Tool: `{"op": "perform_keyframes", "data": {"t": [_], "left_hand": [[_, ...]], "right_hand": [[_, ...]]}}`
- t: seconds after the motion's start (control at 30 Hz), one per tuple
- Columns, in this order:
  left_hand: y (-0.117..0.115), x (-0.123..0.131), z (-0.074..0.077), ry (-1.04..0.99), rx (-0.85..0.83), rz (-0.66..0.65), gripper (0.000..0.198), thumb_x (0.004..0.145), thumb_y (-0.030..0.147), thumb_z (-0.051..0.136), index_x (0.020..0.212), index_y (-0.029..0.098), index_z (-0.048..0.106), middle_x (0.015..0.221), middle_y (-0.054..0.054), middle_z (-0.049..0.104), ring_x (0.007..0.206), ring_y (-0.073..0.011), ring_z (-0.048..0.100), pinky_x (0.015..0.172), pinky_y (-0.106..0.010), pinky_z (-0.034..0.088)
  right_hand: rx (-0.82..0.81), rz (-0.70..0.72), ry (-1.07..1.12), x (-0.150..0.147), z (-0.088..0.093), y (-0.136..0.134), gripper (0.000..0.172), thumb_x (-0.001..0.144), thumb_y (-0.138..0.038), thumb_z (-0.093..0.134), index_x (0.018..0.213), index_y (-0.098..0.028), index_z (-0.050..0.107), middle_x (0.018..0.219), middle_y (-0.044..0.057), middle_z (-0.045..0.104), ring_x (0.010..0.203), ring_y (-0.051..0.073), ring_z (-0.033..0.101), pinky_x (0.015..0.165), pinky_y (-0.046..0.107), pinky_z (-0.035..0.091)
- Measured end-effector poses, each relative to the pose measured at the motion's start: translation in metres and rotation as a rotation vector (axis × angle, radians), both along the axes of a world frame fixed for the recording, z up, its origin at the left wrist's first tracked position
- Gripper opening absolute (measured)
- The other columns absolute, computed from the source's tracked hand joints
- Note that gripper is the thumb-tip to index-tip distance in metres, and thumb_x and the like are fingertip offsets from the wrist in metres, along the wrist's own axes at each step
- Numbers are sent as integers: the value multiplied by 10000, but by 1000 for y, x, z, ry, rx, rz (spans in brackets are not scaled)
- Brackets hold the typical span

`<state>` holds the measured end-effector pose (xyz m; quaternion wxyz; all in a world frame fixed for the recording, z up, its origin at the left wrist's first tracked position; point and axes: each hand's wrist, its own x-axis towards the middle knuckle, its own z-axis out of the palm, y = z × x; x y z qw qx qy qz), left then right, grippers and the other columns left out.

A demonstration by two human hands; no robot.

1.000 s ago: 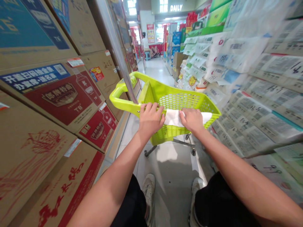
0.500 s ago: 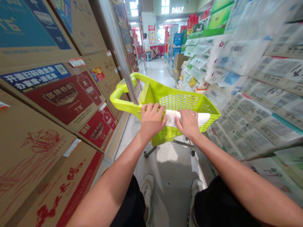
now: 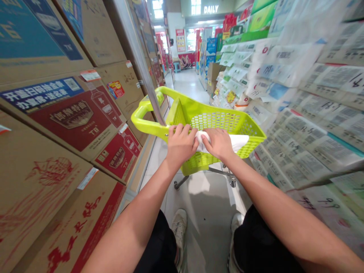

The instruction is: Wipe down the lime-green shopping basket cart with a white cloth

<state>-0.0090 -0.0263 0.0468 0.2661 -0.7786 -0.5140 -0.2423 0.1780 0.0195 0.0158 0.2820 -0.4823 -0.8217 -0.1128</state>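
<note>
A lime-green plastic shopping cart (image 3: 216,109) stands sideways in front of me, its handle end to the left. My left hand (image 3: 182,141) is closed over the near rim, fingers hooked across the top edge. Just right of it, my right hand (image 3: 218,142) presses a white cloth (image 3: 239,142) against the same rim. The cloth drapes along the near side; a bunched bit shows between my two hands, and the rest is hidden under the right palm. The basket's inside shows no goods where visible.
Stacked cartons (image 3: 68,113) line the left side, with a metal pole (image 3: 142,64) close to the cart's handle. On the right rise piles of wrapped paper packs (image 3: 307,125). A tiled aisle (image 3: 193,85) runs ahead, where a person (image 3: 174,51) is by a blue stool (image 3: 176,67).
My right hand has slid left along the rim, nearer my left hand, bunching the cloth. The left hand stays in nearly the same place on the cart.
</note>
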Motion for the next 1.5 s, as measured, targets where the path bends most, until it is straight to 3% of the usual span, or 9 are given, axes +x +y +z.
{"op": "perform_keyframes", "data": {"t": [0.17,0.5,0.7,0.87,1.03,1.13,1.23,1.33,1.5], "left_hand": [[2,-3,-1,-3,18,-6,301,1021,323,468,1187,218,697,1099,-121,704,1084,-335,582,1008,-538,372],[7,5,-6,-91,1,-6,284,985,301,515,1176,230,713,1117,-117,717,1099,-335,582,1029,-548,360],[7,13,-5,-127,7,20,263,991,327,499,1118,252,717,1085,-115,720,1095,-345,585,1020,-563,352],[4,6,-1,-143,-13,-24,316,1002,348,495,1238,250,681,1224,-118,702,1128,-325,600,1048,-541,357],[1,-19,4,-250,43,-104,307,987,279,475,1223,230,664,1296,-126,654,1221,-298,584,1056,-485,419],[-1,-39,10,-388,194,-11,286,928,261,527,1179,239,664,1371,-142,600,1304,-350,528,1104,-551,391],[-1,-56,15,-543,340,129,445,894,281,551,1335,232,580,1485,-161,517,1375,-377,476,1148,-582,356],[6,-65,16,-536,314,174,486,923,329,508,1395,213,527,1423,-160,580,1376,-356,485,1211,-570,305],[15,-57,10,-486,275,224,315,949,401,485,1160,213,624,1242,-140,665,1368,-362,474,1265,-602,195]], "right_hand": [[-25,-50,-82,11,-1,2,460,1086,-509,339,1053,-191,670,1014,120,758,933,283,644,805,377,319],[-19,-222,-151,84,-20,16,437,1059,-471,366,937,-185,673,955,130,755,881,285,618,760,385,276],[-4,-138,-37,48,-17,4,469,1074,-492,338,1062,-185,693,1027,132,758,969,306,619,836,404,317],[34,-3,19,4,-10,-4,521,1080,-553,318,1171,-180,670,1082,138,746,1024,314,608,872,409,326],[6,1,-47,11,-8,3,478,1080,-518,342,1134,-186,682,1061,128,752,985,302,626,832,396,323],[-14,-57,-92,32,-11,11,450,1077,-491,351,1053,-193,687,1013,122,757,934,290,638,795,389,314],[-39,-123,-116,58,-15,17,442,1072,-470,352,975,-195,686,976,124,759,902,284,640,764,382,295],[-73,-201,-122,82,-16,22,460,1069,-455,341,920,-193,688,948,130,763,891,286,641,742,378,275],[-102,-279,-94,91,-15,25,489,1071,-444,327,921,-183,712,984,139,776,916,300,646,752,382,276]]}}
